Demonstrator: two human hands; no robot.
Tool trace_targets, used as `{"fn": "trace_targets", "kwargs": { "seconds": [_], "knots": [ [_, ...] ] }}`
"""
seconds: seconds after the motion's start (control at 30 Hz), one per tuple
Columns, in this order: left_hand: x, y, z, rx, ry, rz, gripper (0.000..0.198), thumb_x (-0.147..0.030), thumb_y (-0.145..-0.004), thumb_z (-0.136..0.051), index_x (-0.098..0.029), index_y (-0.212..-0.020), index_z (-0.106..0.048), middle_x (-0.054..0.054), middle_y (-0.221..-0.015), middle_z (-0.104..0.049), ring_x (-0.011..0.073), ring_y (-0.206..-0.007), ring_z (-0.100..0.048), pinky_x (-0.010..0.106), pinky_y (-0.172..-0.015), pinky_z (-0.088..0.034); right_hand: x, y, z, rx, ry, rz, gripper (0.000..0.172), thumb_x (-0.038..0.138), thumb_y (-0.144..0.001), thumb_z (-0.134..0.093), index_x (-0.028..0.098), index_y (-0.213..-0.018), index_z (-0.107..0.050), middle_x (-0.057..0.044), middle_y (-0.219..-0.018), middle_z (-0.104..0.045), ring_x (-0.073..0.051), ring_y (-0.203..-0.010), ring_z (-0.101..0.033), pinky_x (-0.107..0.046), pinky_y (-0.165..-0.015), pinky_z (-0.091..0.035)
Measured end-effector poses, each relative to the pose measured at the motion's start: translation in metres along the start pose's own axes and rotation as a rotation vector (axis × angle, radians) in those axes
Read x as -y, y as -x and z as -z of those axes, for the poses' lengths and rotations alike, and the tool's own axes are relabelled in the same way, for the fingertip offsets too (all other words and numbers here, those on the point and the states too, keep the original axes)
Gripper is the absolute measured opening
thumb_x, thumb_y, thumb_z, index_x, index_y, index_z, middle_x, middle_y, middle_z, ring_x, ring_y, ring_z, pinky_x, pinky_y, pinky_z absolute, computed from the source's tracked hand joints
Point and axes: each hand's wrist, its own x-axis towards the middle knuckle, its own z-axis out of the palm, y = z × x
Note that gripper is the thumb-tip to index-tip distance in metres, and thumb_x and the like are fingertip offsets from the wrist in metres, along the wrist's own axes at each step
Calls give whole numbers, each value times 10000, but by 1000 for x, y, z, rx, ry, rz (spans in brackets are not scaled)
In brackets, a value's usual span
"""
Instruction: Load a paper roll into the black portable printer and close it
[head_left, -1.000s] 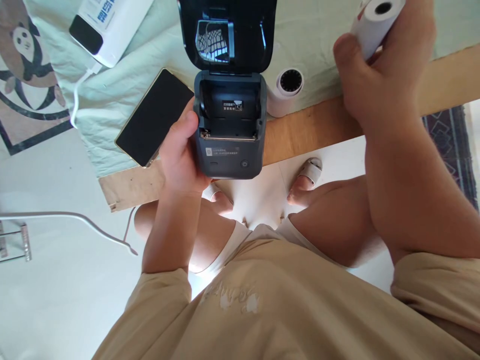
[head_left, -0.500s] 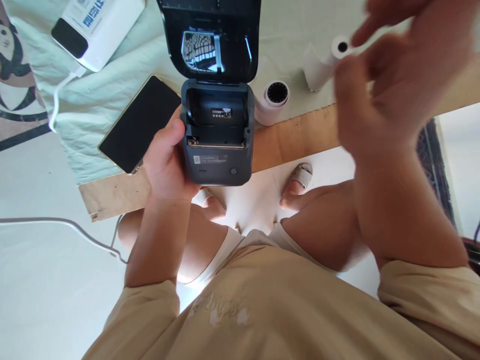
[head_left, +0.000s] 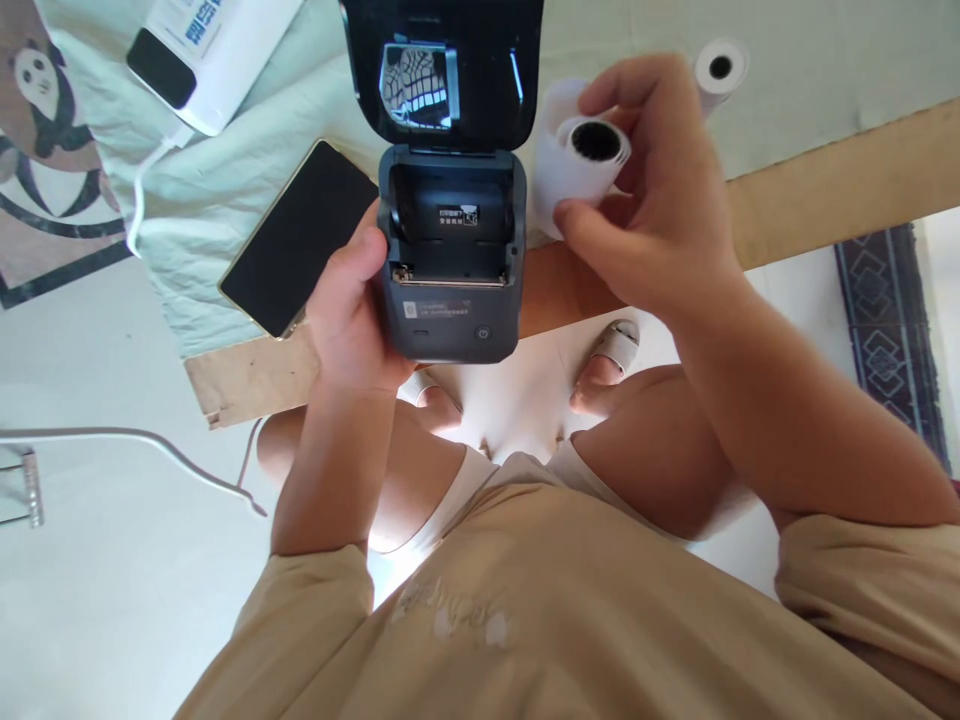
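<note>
My left hand [head_left: 352, 310] is wrapped round the side of a dark grey portable label printer [head_left: 457, 330], thumb along its edge. The printer's glossy black lid [head_left: 480, 90] stands raised, and its paper bay shows with no roll in it. Just right of the printer, my right hand [head_left: 660, 190] curls its thumb and fingers round a white paper roll [head_left: 574, 185] with a wide black core, its loose paper end standing out to the left. Beyond that hand stands a second white roll [head_left: 720, 75] with a smaller core.
A dark-screened phone [head_left: 300, 240] lies left of the printer on the pale green cloth [head_left: 810, 90]. Farther left is a white device [head_left: 232, 70] with a cable plugged in. The table's wooden edge [head_left: 795, 205] runs above my knees; a patterned dark mat [head_left: 889, 330] lies at right.
My right hand has come left from the far roll and closed round the nearer, wide-core roll, which has shifted slightly. My left hand keeps holding the printer. The whole view has shifted a little.
</note>
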Motion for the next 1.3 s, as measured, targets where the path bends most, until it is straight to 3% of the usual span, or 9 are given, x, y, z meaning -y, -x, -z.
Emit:
{"fn": "trace_targets", "kwargs": {
  "seconds": [0.1, 0.2, 0.47, 0.67, 0.87, 1.07, 1.2, 1.3],
  "knots": [
    [2, -1, 2, -9, 2, -17, 261, -388, -839, -486, -189, -924, -632, 45, -913, -701, 279, -1145, -618, 447, -1017, -477, -3, -2, -4, 41, -432, -243, 337, 163, -722, -410, 273, -1040, -427, -21, -1029, -528, -134, -834, -569, -265, -602, -456],
    [4, -2, 4, -18, 8, -31, 257, -383, -834, -486, -188, -917, -630, 36, -862, -682, 273, -1139, -617, 439, -1022, -471, -6, -5, -5, 115, -633, -410, 246, 246, -759, -444, 276, -1002, -432, -22, -939, -523, -158, -769, -585, -291, -558, -449],
    [3, -1, 2, -17, 3, -5, 248, -389, -840, -482, -201, -931, -614, 46, -902, -696, 267, -1134, -620, 439, -991, -492, -7, -10, -1, 187, -619, -487, 490, 254, -693, -492, 333, -1156, -351, -19, -1166, -544, -168, -923, -619, -307, -625, -528],
    [3, -1, 3, 9, 18, -15, 257, -389, -826, -504, -196, -931, -639, 51, -908, -700, 280, -1103, -632, 440, -1003, -485, -7, -9, -1, 136, -657, -515, 323, 318, -703, -535, 254, -1014, -478, -58, -1104, -562, -183, -963, -590, -287, -600, -508],
    [2, -2, 1, 19, -15, -20, 238, -379, -826, -466, -252, -883, -659, 50, -932, -724, 336, -1161, -600, 496, -945, -509, -4, -8, 0, 174, -694, -518, 386, 294, -686, -577, 298, -1052, -455, -30, -1147, -558, -192, -962, -604, -322, -642, -543],
    [2, -2, 1, 19, -29, -9, 232, -375, -814, -474, -274, -866, -676, 43, -953, -731, 354, -1197, -579, 498, -932, -511, -3, -11, 1, 161, -750, -596, 207, 208, -735, -442, 245, -937, -473, -63, -1124, -585, -206, -1060, -604, -323, -693, -549],
    [3, -1, 1, 2, -19, -13, 235, -406, -805, -501, -266, -880, -674, 46, -922, -721, 351, -1128, -614, 481, -891, -524, 1, -10, 0, 149, -713, -507, 143, 240, -746, -474, 241, -887, -450, -49, -1080, -587, -189, -938, -619, -326, -712, -540],
    [3, 0, 2, 5, -25, -4, 226, -392, -825, -509, -243, -911, -656, 47, -940, -699, 307, -1028, -653, 440, -866, -521, 5, -10, 0, 131, -683, -478, 225, 223, -757, -448, 258, -980, -447, -31, -1104, -574, -159, -915, -622, -296, -722, -535]
  ]
}}
